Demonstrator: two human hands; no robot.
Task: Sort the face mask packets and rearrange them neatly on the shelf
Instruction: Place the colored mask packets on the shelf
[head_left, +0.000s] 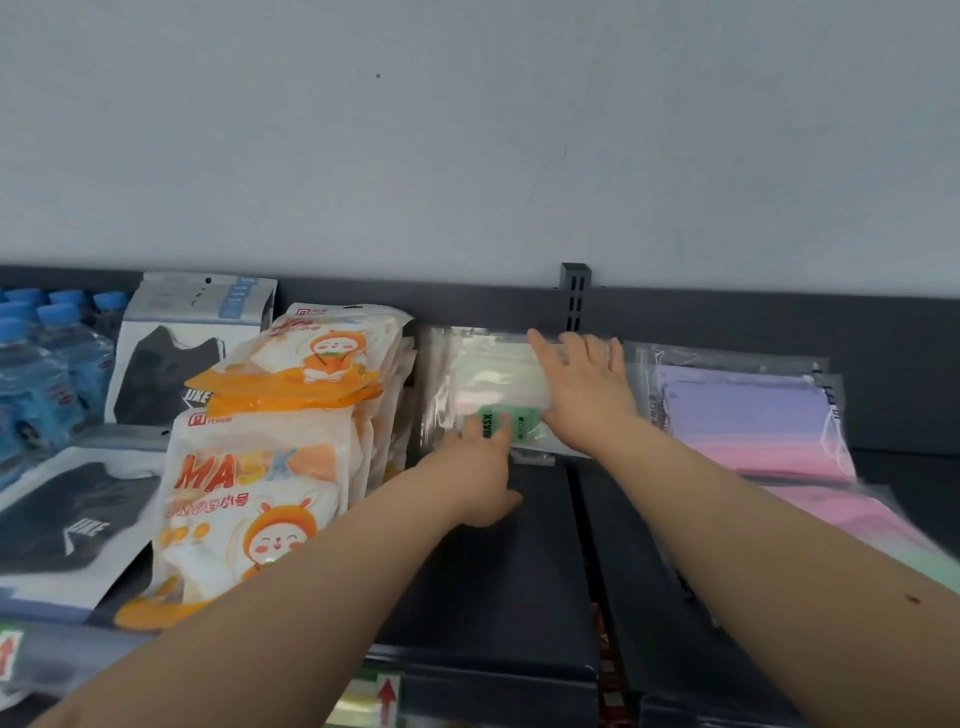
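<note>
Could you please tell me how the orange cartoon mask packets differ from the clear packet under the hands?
The orange cartoon mask packets are opaque white and orange, heaped untidily; the clear packet is see-through with a green label, lying flat at the shelf's back. Only the clear packet is touched, by the left hand and right hand. Both sit on the dark shelf.

A plain pale grey wall (467, 130) is filling the upper half, evenly lit; a dark slotted shelf upright (575, 296) is standing against it.
</note>
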